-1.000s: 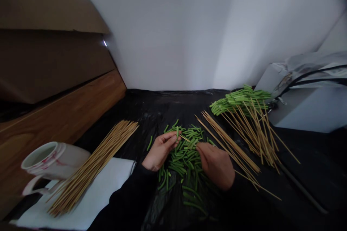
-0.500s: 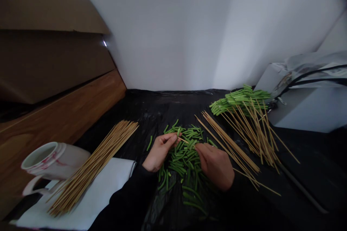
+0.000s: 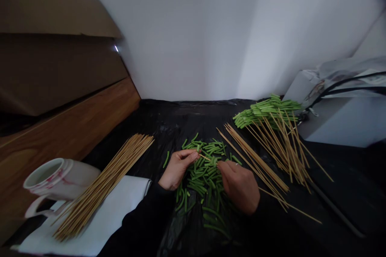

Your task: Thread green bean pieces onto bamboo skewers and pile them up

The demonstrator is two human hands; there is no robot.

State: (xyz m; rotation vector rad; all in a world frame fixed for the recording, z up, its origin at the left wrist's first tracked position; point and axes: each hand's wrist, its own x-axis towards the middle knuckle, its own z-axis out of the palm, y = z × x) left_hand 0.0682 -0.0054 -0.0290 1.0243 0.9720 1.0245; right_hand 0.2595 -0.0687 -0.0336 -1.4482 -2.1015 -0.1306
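Note:
My left hand [image 3: 177,167] pinches a short green bean piece [image 3: 198,147] between thumb and fingertips, at the tip of a thin bamboo skewer [image 3: 205,157]. My right hand [image 3: 240,184] is closed round that skewer, whose back end sticks out past the wrist to the lower right. A few bean pieces [image 3: 213,161] appear threaded on it, close against the right fingers. Under both hands a loose heap of cut green beans [image 3: 208,178] lies on black plastic sheeting [image 3: 187,122].
Skewers loaded with green beans [image 3: 268,109] are stacked at the back right. Loose skewers [image 3: 259,158] lie right of the heap. A thick skewer bundle [image 3: 105,186] rests on white cloth [image 3: 117,204] beside a tipped mug [image 3: 69,178]. A pale box [image 3: 340,120] stands at right.
The skewer has slid slightly back to the lower right, its rear end reaching farther. The threaded pieces show more clearly by the right fingers. Both hands have barely moved.

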